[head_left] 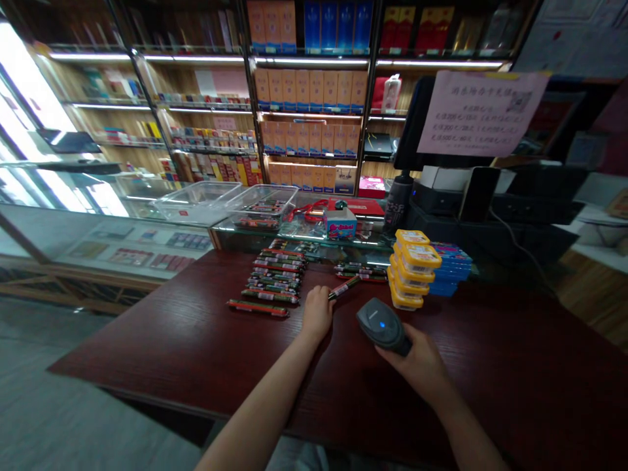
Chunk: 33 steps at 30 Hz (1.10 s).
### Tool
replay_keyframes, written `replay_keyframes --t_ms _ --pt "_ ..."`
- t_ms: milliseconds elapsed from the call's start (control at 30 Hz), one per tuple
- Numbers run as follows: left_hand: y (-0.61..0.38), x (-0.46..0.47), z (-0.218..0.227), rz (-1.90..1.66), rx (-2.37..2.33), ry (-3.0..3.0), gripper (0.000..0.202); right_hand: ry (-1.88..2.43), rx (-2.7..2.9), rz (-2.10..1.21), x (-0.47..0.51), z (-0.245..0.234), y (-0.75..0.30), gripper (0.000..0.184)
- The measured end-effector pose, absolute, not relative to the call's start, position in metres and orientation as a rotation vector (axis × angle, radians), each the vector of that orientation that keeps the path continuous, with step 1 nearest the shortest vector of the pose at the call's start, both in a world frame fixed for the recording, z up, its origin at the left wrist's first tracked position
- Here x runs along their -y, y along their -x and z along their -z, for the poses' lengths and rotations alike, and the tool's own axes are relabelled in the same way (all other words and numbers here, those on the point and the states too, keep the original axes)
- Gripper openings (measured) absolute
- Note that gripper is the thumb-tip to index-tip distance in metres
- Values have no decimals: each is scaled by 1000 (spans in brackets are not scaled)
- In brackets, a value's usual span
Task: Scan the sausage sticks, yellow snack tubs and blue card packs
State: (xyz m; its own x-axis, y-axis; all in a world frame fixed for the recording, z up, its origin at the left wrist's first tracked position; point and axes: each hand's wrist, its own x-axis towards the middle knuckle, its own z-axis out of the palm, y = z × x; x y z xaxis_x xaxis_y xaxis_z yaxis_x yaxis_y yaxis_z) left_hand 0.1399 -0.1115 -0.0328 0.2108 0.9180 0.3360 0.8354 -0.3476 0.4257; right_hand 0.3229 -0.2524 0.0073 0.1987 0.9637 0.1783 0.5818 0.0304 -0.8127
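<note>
My left hand [318, 313] pinches the near end of a slim stick-shaped packet [346, 287], its far end pointing up and to the right. In my right hand [426, 364] is a dark barcode scanner [379, 323] with a blue light on top, its head turned toward that packet. Left of my left hand, several similar stick packets [275, 277] lie side by side in a column. An orange-and-green stick packet [258, 309] is closest to me in it. Beyond the held packet rests a smaller pile of stick packets [362, 269].
Yellow-lidded tubs [413, 276] are stacked right of the scanner, beside blue boxes [450, 267]. Two clear plastic bins [267, 199] stand on the glass ledge behind, near a small blue-pink box [340, 226]. A monitor [411, 124] with a paper sign rises at the back right.
</note>
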Motion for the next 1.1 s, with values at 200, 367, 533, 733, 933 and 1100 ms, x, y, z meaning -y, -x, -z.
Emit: replay_keyframes --t_ms 200,367,533,733,933,1100 --pt "-139 111 35 -852 -1712 -2319 12 1598 1414 -791 256 -11 -321 40" --pt "-140 110 36 -857 -1729 -2305 12 1637 1409 -798 257 -14 -320 37" --pt "-140 110 36 -853 -1734 -2333 13 1689 1399 -820 256 -14 -320 38" --pt "-140 110 36 -841 -1728 -2340 11 1808 1539 -514 252 -15 -323 29" --pt "-140 113 34 -842 -1755 -2342 24 2155 1691 -112 249 -9 -321 22" --pt "-139 119 31 -865 -1816 -2327 26 2157 1809 -18 252 7 -321 20"
